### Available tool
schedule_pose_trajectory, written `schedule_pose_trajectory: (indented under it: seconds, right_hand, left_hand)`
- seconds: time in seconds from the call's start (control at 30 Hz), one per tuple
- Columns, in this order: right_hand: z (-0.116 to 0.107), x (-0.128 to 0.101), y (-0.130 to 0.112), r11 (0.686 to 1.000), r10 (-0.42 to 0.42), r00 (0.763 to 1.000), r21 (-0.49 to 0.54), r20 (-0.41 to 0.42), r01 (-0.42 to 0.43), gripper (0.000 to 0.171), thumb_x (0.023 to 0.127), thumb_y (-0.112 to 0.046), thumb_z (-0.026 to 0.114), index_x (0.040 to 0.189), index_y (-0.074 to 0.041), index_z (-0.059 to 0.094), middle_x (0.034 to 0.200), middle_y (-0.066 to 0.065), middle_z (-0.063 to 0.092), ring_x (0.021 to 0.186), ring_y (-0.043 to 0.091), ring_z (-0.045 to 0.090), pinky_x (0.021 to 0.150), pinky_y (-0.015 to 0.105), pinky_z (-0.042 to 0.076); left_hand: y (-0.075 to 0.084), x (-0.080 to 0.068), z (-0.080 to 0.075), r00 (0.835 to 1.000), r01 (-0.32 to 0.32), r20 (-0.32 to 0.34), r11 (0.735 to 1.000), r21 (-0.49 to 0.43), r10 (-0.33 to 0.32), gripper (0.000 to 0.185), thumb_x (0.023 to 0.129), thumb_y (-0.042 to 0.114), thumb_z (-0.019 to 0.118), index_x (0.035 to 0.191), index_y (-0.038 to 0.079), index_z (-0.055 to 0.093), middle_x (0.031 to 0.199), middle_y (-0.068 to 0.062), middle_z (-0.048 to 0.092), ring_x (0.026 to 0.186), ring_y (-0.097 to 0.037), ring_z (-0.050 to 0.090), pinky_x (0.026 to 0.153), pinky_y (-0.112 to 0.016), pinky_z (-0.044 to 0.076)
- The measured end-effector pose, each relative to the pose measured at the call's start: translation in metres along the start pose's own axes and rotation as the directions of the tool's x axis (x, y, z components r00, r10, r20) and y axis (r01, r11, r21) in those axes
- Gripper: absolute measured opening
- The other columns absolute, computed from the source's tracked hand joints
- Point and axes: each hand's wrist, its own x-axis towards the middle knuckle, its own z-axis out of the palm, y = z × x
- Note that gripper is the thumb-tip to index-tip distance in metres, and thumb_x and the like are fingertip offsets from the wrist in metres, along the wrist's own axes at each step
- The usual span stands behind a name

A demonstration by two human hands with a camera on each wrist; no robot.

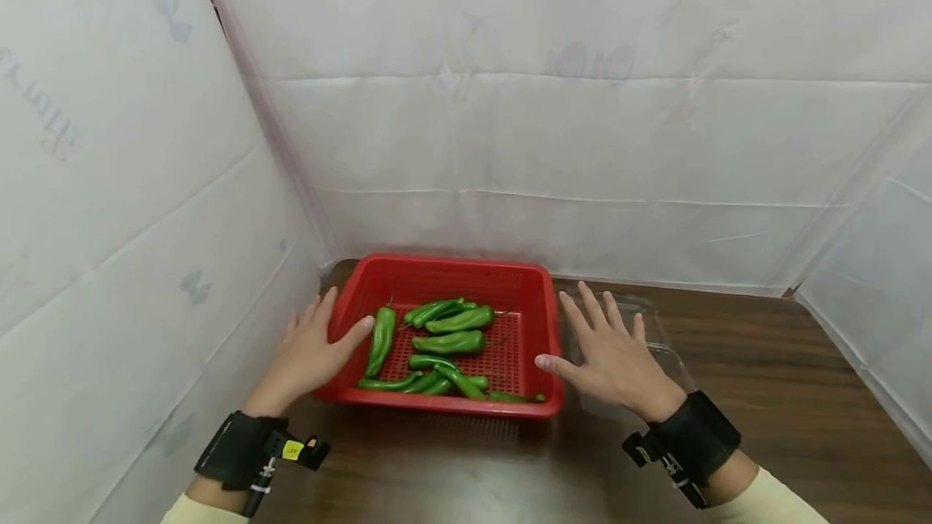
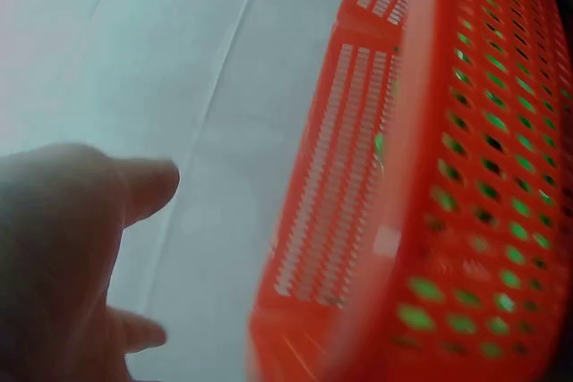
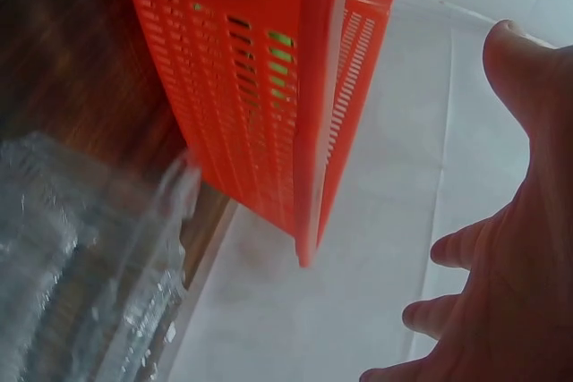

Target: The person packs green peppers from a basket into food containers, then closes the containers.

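Observation:
A red plastic basket with perforated walls stands on the table, holding several long green peppers. Beside its left wall is my left hand, fingers spread and thumb out over the rim in the head view. My right hand is spread at the right wall, thumb pointing toward the rim. Neither hand holds anything. In the left wrist view, a gap shows between the left hand and the basket. The right wrist view likewise shows the right hand apart from the basket.
A clear plastic container lies right of the basket, partly under my right hand in the head view. White sheeting walls the brown wooden table at the back and both sides. The basket stands close to the back wall.

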Motion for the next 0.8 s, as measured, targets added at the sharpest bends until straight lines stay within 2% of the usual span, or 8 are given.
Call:
schedule_pose_trajectory:
  seconds: [0.1, 0.17, 0.3, 0.47, 0.57, 0.63, 0.8]
  right_hand:
    - [0.002, 0.001, -0.002, 1.0, -0.016, 1.0, -0.001, -0.005, 0.016, 0.099, 0.094, -0.071, 0.056, 0.167, -0.014, 0.023, 0.175, 0.02, 0.014, 0.157, 0.057, 0.013, 0.111, 0.088, 0.007]
    - [0.005, 0.001, -0.004, 1.0, -0.023, 1.0, -0.006, -0.003, 0.023, 0.099, 0.094, -0.071, 0.056, 0.168, -0.014, 0.022, 0.175, 0.02, 0.014, 0.157, 0.057, 0.013, 0.112, 0.087, 0.008]
    - [0.009, 0.002, -0.006, 0.999, -0.034, 0.999, -0.021, -0.002, 0.034, 0.1, 0.094, -0.073, 0.055, 0.167, -0.014, 0.023, 0.175, 0.019, 0.015, 0.157, 0.057, 0.015, 0.113, 0.086, 0.009]
    - [0.012, 0.003, -0.012, 0.999, -0.04, 0.999, -0.02, 0.015, 0.04, 0.099, 0.094, -0.073, 0.054, 0.167, -0.015, 0.024, 0.175, 0.019, 0.016, 0.157, 0.055, 0.014, 0.114, 0.085, 0.009]
    - [0.013, 0.003, -0.016, 0.999, -0.043, 0.999, -0.022, 0.019, 0.043, 0.098, 0.094, -0.073, 0.054, 0.167, -0.015, 0.024, 0.175, 0.019, 0.017, 0.157, 0.055, 0.015, 0.115, 0.085, 0.01]
    - [0.013, 0.004, -0.018, 0.999, -0.042, 0.999, -0.022, 0.022, 0.042, 0.098, 0.094, -0.072, 0.055, 0.167, -0.016, 0.024, 0.175, 0.019, 0.017, 0.157, 0.055, 0.016, 0.115, 0.084, 0.01]
    - [0.016, 0.006, -0.02, 0.999, -0.042, 0.998, -0.032, 0.046, 0.044, 0.1, 0.093, -0.073, 0.056, 0.168, -0.017, 0.022, 0.175, 0.018, 0.014, 0.157, 0.055, 0.015, 0.115, 0.084, 0.008]
  left_hand:
    - [-0.015, 0.001, 0.003, 0.999, 0.024, 0.025, 0.998, -0.063, -0.023, 0.108, 0.101, 0.068, 0.046, 0.166, -0.001, -0.005, 0.17, -0.036, 0.007, 0.152, -0.065, 0.006, 0.115, -0.082, 0.019]
    - [-0.023, 0.002, 0.008, 0.998, 0.047, 0.052, 0.992, -0.117, -0.041, 0.109, 0.102, 0.065, 0.047, 0.164, -0.004, -0.009, 0.168, -0.038, 0.013, 0.153, -0.062, 0.017, 0.116, -0.077, 0.026]
    - [-0.034, 0.005, 0.022, 0.993, 0.098, 0.087, 0.963, -0.25, -0.079, 0.103, 0.105, 0.055, 0.049, 0.164, -0.002, -0.015, 0.164, -0.037, 0.027, 0.146, -0.054, 0.039, 0.112, -0.071, 0.039]
    - [-0.039, 0.005, 0.033, 0.993, 0.119, 0.065, 0.901, -0.417, -0.101, 0.085, 0.108, 0.021, 0.049, 0.167, 0.008, -0.012, 0.166, -0.032, 0.024, 0.145, -0.051, 0.04, 0.113, -0.067, 0.041]
    - [-0.039, 0.004, 0.034, 0.993, 0.121, 0.06, 0.861, -0.494, -0.105, 0.084, 0.107, 0.01, 0.047, 0.168, 0.019, -0.01, 0.168, -0.029, 0.02, 0.144, -0.049, 0.04, 0.112, -0.066, 0.042]
    - [-0.038, 0.004, 0.033, 0.993, 0.119, 0.059, 0.849, -0.515, -0.103, 0.084, 0.107, 0.009, 0.047, 0.168, 0.023, -0.009, 0.169, -0.027, 0.02, 0.144, -0.049, 0.041, 0.112, -0.064, 0.043]
    - [-0.036, 0.005, 0.034, 0.993, 0.12, 0.061, 0.842, -0.526, -0.103, 0.084, 0.107, 0.008, 0.047, 0.168, 0.023, -0.008, 0.17, -0.027, 0.019, 0.144, -0.047, 0.041, 0.113, -0.063, 0.043]
